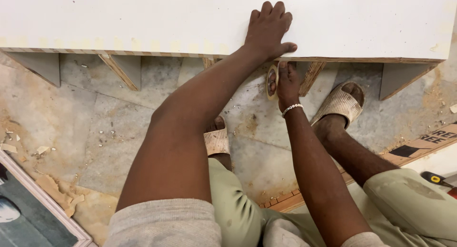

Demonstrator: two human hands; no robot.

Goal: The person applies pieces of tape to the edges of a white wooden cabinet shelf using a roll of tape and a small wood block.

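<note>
A long white laminated board [143, 18] with a plywood edge lies across the top of the view, raised on wooden supports. My left hand [267, 30] lies flat on its top surface near the front edge, fingers spread. Just below that edge, my right hand [287, 82] grips a roll of tan tape [272, 80], held against the board's plywood edge. A beaded bracelet circles the right wrist.
Angled plywood supports [121, 70] stand under the board on a dusty stone floor [95, 128] strewn with wood chips. My sandalled feet [340, 101] rest below. A cardboard piece [419, 144] lies at right, a framed panel [33, 204] at lower left.
</note>
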